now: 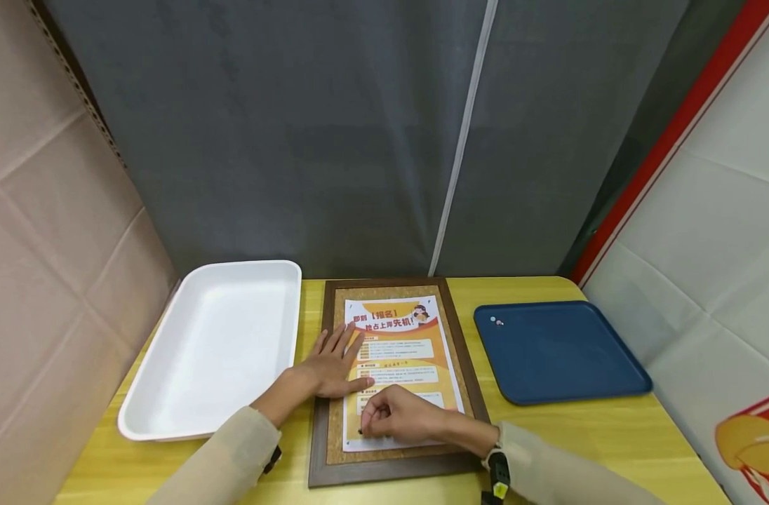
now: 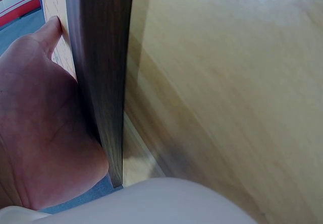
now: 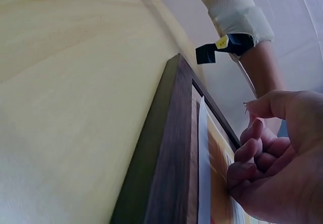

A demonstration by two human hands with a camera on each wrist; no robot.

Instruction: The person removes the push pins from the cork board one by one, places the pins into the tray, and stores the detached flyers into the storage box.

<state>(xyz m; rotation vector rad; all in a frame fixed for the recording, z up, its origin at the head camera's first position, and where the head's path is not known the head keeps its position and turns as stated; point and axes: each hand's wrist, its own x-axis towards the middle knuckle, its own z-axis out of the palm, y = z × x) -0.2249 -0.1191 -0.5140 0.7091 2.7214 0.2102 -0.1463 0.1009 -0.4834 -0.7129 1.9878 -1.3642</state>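
A printed poster [image 1: 410, 354] with orange and white panels lies on a cork board [image 1: 339, 308] in a dark brown wooden frame [image 1: 463, 351]. My left hand [image 1: 330, 366] rests on the poster's left edge and the frame, fingers spread. At the poster's lower left corner my right hand [image 1: 397, 415] pinches a small pin [image 3: 246, 107] between thumb and forefinger, the other fingers curled in. Most of the pin is hidden by the fingertips. Small dark marks show at the poster's upper corners, too small to tell what they are.
A deep white tray [image 1: 296, 308] stands left of the board. On the right lies a shallow blue tray [image 1: 567, 354] with a few tiny pieces [image 1: 497, 321] near its upper left corner. A grey partition [image 1: 296, 140] rises behind the yellow wood-grain table [image 1: 523, 449].
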